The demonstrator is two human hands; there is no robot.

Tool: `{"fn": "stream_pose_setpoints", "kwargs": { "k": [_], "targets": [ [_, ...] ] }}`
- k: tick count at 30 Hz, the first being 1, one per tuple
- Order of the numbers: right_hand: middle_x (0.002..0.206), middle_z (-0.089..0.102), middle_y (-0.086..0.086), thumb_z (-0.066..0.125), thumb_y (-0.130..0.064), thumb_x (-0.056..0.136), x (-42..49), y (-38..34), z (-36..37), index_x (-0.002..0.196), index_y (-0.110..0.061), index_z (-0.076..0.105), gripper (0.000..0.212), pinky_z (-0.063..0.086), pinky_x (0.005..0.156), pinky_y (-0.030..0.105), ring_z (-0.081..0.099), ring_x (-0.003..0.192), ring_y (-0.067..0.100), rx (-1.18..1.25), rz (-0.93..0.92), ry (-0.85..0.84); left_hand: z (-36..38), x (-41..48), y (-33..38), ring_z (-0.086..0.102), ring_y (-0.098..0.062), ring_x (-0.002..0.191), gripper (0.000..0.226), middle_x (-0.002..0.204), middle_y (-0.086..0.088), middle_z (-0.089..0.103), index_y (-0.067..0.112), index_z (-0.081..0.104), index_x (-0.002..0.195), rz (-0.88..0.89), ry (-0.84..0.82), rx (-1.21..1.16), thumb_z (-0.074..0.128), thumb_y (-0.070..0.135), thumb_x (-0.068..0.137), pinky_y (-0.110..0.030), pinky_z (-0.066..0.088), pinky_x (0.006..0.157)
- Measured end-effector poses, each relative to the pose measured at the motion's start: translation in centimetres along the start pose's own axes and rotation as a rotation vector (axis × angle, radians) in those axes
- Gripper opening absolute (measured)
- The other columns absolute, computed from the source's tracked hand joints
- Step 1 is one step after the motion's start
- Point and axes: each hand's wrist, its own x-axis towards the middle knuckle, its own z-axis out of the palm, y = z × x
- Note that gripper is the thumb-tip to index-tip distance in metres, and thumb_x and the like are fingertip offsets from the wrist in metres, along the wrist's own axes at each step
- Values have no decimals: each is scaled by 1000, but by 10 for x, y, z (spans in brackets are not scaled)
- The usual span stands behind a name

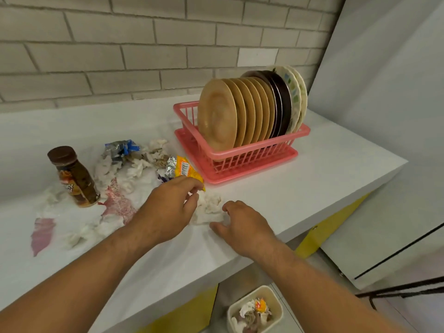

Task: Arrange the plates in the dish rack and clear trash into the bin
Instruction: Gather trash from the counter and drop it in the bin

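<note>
No word or number is legible. A barcode is noted on the yellow wrapper (185, 168), just left of the pink dish rack (242, 158). Farther left, label print on the brown bottle (74, 179) is blurred.

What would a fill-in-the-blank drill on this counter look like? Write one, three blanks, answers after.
The tan, dark brown and patterned plates stand in a ___ plastic dish rack.
The dark bottle with the brown cap stands ___ on the white counter.
The cream rectangular bin with trash inside sits on the ___.
Answers: pink; upright; floor.
</note>
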Motion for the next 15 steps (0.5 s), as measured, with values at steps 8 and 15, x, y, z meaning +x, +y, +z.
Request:
{"fn": "stream_pose_setpoints", "kwargs": {
  "k": [8, 15],
  "targets": [
    [105, 59, 5, 40, -13, 95, -3, 6, 5, 111, -14, 53, 21, 36, 67, 26, 54, 86, 21, -39, 82, 11, 0, 7, -14, 57, -12, 96, 24, 107, 8, 58, 18, 64, 113, 79, -53, 12, 51, 13, 92, -22, 41, 80],
    [101, 56, 0, 37, -8, 94, -14, 35, -19, 106, -23, 67, 36, 42, 72, 21, 56, 85, 14, 109, 62, 67, 16, 22, -9, 54, -15, 106, 29, 117, 4, 59, 17, 64, 113, 132, -103, 43, 49, 9, 89, -30, 44, 91]
  ]
}}
